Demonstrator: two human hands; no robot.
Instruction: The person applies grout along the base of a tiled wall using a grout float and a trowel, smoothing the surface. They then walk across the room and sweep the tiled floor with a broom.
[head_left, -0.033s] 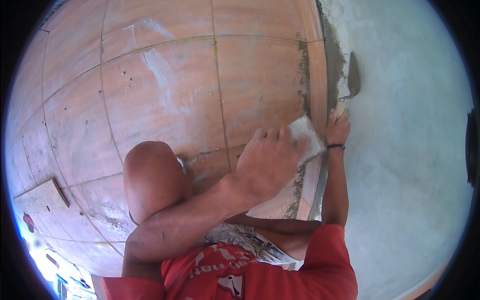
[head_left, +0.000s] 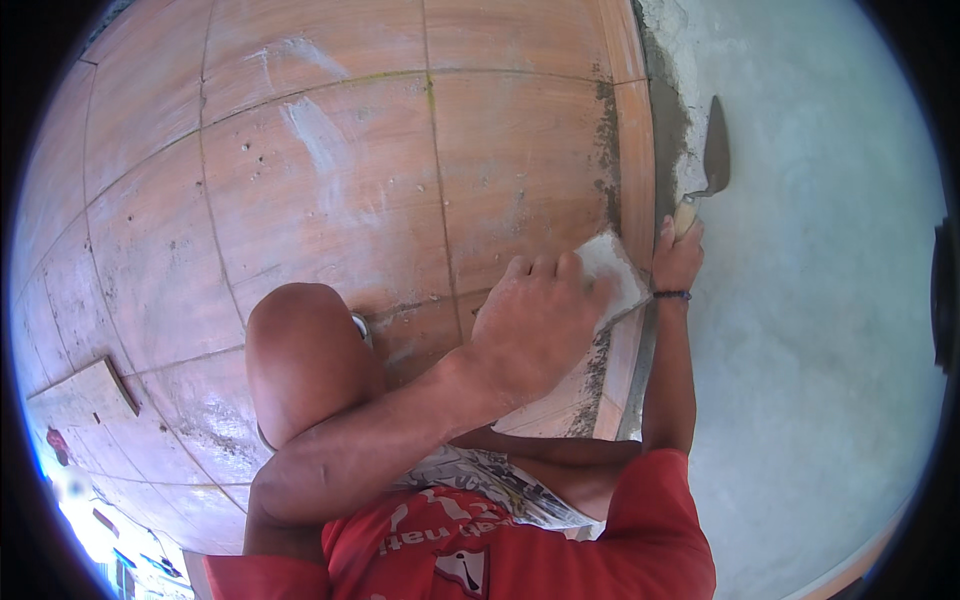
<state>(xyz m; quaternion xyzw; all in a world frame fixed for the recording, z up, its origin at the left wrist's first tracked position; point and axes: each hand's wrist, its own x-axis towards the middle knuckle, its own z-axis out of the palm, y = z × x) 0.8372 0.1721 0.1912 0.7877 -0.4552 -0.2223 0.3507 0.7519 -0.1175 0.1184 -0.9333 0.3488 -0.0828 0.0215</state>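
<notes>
My left hand (head_left: 540, 325) is closed on a pale, squarish slab (head_left: 625, 270) with a dark lower edge, held over the tiles beside a narrow tiled edging strip (head_left: 632, 150). Its material is unclear. Farther right, my right hand (head_left: 678, 258) grips the pale wooden handle of a trowel (head_left: 716, 150), whose pointed metal blade lies over the pale wall (head_left: 810, 300) near a band of grey, rough mortar (head_left: 664, 110). Whether the blade touches that surface I cannot tell. Dark grit runs along the tile border.
Large peach tiles (head_left: 320, 200) with pale smears spread across the left. My bent knee (head_left: 305, 350) rises below my left forearm. A loose flat piece (head_left: 95, 390) lies at the far left, near a small red object (head_left: 57, 446), with bright clutter at the lower left edge.
The trowel blade has shifted a little upward and rightward, turning slightly, with my right hand still on it. My left hand and the slab look unchanged.
</notes>
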